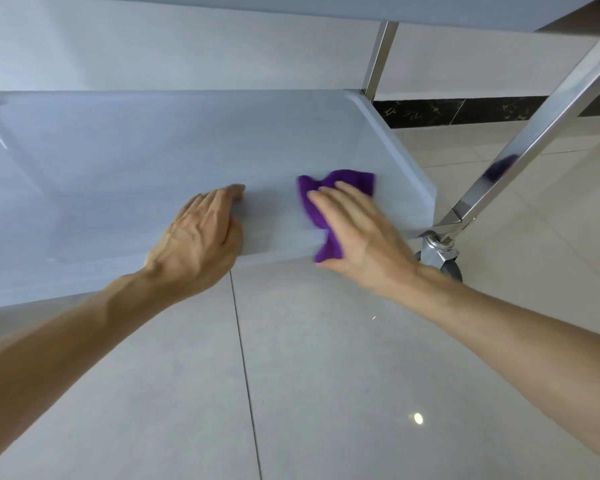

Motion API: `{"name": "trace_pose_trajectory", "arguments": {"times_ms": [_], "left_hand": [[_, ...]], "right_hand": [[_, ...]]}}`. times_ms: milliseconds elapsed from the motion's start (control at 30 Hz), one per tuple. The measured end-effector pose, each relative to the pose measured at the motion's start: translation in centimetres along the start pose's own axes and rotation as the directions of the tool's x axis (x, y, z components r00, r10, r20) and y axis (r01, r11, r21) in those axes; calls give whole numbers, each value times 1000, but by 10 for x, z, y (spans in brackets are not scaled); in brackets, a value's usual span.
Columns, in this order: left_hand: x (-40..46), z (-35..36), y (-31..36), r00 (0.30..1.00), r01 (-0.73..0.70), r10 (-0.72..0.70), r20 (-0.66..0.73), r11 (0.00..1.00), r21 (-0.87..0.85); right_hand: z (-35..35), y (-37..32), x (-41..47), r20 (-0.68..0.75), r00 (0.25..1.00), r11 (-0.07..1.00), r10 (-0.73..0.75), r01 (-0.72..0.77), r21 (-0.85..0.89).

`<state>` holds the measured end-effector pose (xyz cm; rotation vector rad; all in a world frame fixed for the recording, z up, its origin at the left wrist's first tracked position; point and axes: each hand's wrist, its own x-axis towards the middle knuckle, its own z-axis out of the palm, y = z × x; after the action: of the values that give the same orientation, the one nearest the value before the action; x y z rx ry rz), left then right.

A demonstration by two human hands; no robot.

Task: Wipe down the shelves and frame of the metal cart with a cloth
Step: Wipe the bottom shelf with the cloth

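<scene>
On the lower shelf [153, 161] of the metal cart, toward the corner nearest the castor wheel [445, 261], the right hand [357, 233] presses a purple cloth [329, 199] flat against the steel with straight, spread fingers; nothing is pinched, so the cloth is trapped only by downward pressure. The left hand [201, 240] rests on the front lip of the same shelf, away from the wheel, its fingers straight over the edge and not curled round anything, seemingly to steady the cart.

Several things could go wrong from this point. A tail of the cloth hangs over the front lip beside the wheel, so a fast stroke could drag it off the shelf and onto the floor tiles [326, 375]. The cart stands on a castor over glossy tile, and a hard sideways push may roll it if the left hand lets up. The shelf's raised rim and the angled frame leg [520, 147] above the wheel are close to the wiping hand, so an overshoot could knock knuckles on metal. The corners by the rim are also easy to miss.
</scene>
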<state>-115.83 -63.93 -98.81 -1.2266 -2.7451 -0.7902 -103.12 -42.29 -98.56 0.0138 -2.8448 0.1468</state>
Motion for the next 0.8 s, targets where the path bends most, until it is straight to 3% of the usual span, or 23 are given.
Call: {"name": "trace_pose_trajectory", "arguments": {"times_ms": [100,167,233,300,400,467,567,667,800], "left_hand": [[5,-5,-7,989,127,-143,-48,961,-245],[7,-10,-11,968,184,-230,-99,922,-342],[7,-17,-13,947,192,-271,-170,908,-373],[7,-22,-11,951,146,-229,-208,926,-349],[10,-24,8,979,13,-65,-194,966,-257],[13,-19,28,986,-84,59,-157,985,-153],[18,-2,54,979,-200,203,-5,969,142],[15,15,55,962,-254,177,207,858,446],[-3,1,23,951,-307,258,171,855,418]], "right_hand": [[18,-59,31,51,991,993,-121,120,7],[17,-74,44,137,982,991,-128,123,50],[5,-67,45,196,971,964,-139,87,251],[-7,-46,39,119,987,899,-107,45,436],[-17,-6,39,-54,976,872,209,-161,462],[-13,14,45,-62,930,854,362,-304,423],[0,20,46,12,932,873,363,-345,344],[12,17,38,-20,952,928,307,-295,229],[11,21,38,-39,947,927,318,-302,223]]}}
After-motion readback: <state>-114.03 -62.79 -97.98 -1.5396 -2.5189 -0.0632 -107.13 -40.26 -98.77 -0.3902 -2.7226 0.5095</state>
